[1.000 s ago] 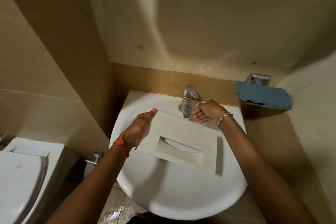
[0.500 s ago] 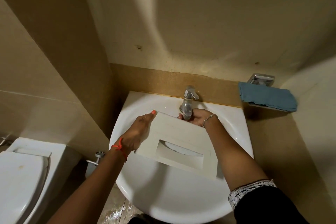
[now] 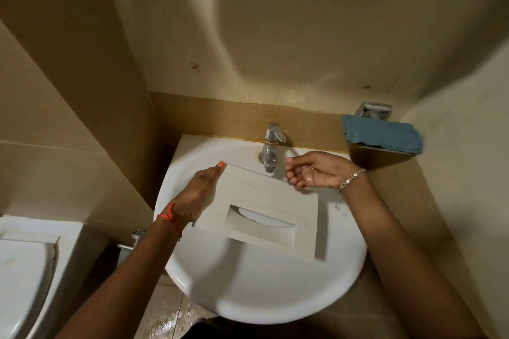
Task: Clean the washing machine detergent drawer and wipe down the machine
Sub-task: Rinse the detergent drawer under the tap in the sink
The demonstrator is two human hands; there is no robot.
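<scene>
Detergent drawer [image 3: 264,201] location: over the bowl of the sink [image 3: 248,297], clear of the washing machine, which is not in view. It lies tilted, with its far corner just below the tap [image 3: 271,146] and its near corner hanging above the basin. Judged reason: the spout sits over the drawer, and runoff falls into the bowl instead of onto the floor.

1. Left hand [image 3: 195,195]: clamped on the drawer's left edge. The thumb runs along the top face to the far corner; the fingers are hidden beneath and presumably carry the weight. This 1-hand grip on the short side leaves the upper surface and the rectangular opening unobstructed.

2. Right hand [image 3: 316,170]: palm up, fingers loosely curled and apart, holding nothing. It hovers just right of the tap and just above the drawer's far edge. The palm shines wet. It is probably placed to work the tap lever or to rub the drawer.

3. Water flow: cannot be confirmed from this view.

4. Blue cloth [image 3: 382,133]: draped on a metal holder [image 3: 374,110] on the wall, right of the sink, within reach of the free hand. It is likely reserved for wiping.

Stage, as judged: drawer rinse in hand; machine wipe-down not yet started.
</scene>
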